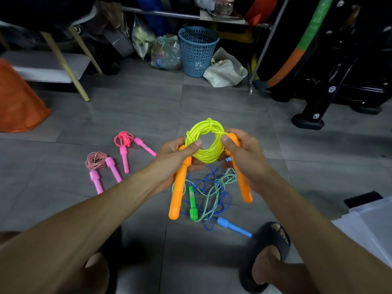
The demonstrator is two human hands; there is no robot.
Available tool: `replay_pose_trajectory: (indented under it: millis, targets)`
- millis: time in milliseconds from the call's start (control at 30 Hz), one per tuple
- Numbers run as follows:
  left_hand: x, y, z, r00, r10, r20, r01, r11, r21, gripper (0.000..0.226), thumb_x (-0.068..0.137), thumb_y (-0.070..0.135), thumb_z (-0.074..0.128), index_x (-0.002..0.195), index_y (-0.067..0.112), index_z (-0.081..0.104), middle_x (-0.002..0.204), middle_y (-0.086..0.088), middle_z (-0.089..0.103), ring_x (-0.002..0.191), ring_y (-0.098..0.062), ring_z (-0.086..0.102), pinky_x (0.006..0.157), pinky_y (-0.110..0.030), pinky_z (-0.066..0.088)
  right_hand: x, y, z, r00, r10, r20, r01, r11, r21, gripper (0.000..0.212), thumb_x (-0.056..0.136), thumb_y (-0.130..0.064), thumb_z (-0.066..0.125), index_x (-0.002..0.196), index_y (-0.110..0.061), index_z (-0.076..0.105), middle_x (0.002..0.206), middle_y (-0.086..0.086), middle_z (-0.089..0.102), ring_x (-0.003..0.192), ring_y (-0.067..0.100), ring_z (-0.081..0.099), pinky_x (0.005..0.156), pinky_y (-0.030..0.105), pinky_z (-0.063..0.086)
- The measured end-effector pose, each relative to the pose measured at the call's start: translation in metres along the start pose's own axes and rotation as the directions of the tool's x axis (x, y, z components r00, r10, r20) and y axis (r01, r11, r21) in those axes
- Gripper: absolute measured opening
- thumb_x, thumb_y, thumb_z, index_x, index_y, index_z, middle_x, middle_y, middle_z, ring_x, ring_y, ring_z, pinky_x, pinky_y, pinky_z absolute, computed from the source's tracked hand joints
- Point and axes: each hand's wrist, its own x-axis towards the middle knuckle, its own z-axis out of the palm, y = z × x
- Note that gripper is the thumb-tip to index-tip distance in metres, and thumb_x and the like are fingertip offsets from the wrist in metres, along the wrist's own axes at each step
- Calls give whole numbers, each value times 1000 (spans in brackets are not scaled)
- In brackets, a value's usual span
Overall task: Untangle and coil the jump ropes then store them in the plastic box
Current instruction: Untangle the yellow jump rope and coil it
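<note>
Between both hands I hold a yellow jump rope (204,152) wound into a tight coil above the floor. My left hand (176,155) grips its left side with the thumb over the strands, one orange handle (179,187) hanging below. My right hand (244,155) grips the right side and the other orange handle (240,179). Under them lies a tangle of a blue rope (214,187) and a green-white braided rope (220,183), with a green handle (193,205) and a blue handle (232,226). To the left lie two coiled ropes with pink handles (99,166) (127,146).
A white plastic box edge (373,225) shows at the right. Behind stand a blue mesh basket (197,50), bags, an orange cone (19,102), a stool leg (65,64) and black exercise equipment (331,81). My feet in black slippers (265,253) are near the tangle.
</note>
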Motion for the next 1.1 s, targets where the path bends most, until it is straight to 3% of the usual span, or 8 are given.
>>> replay_pose_trajectory:
  millis: [67,267,467,567,700,767,900,1100]
  targets:
    - [0,-9,-18,993,-26,-113,35,997,74,30,90,26,60,105,1,59,96,-19,69,78,-27,71,62,-27,57,3,8,17,994,107,21,-108,991,82,19,93,-21,58,105,-6,61,75,8,63,62,17,59,51,26,50]
    - [5,-57,-84,944,-46,-326,153,938,311,27,88,30,64,96,5,56,81,-11,60,58,-14,64,47,-24,52,33,48,82,973,219,72,-210,970,-121,21,85,-21,68,94,-2,65,70,10,61,59,17,57,63,34,55]
    - [43,-121,-137,890,45,-453,163,897,411,25,80,34,72,87,24,50,71,-8,62,67,-35,65,61,-50,56,99,106,141,924,373,91,-355,920,-165,4,78,-8,67,75,-6,65,71,16,57,63,22,55,66,36,53]
    - [72,-163,-175,822,55,-567,221,886,407,34,72,51,69,82,24,51,66,-5,62,64,-31,64,60,-48,55,138,150,184,948,315,48,-286,907,-309,18,69,-18,68,75,0,68,66,16,57,61,21,53,64,43,53]
    - [110,-209,-218,740,135,-658,268,839,474,23,82,34,70,90,18,56,60,7,52,60,-18,50,57,-28,35,184,207,240,978,204,36,-163,863,-477,20,78,-29,67,88,-12,70,74,6,64,70,19,58,62,26,39]
    - [126,-231,-240,730,211,-650,262,792,551,24,83,30,69,98,16,57,71,5,56,66,-18,51,58,-25,32,204,233,265,983,181,29,-142,855,-498,23,80,-32,66,95,-15,70,87,8,71,85,24,65,68,28,43]
    - [148,-265,-282,771,285,-570,298,629,718,40,80,31,61,116,14,56,101,-6,63,94,-30,57,78,-37,45,236,280,306,987,158,-29,-151,852,-501,30,82,-34,64,103,-12,67,102,14,69,101,33,63,81,34,47]
    - [148,-269,-295,768,333,-547,370,467,803,42,83,28,64,120,10,53,102,-12,54,91,-36,56,76,-43,47,250,299,323,985,168,-33,-159,825,-542,36,83,-36,64,110,-13,63,113,13,66,110,32,59,86,34,45]
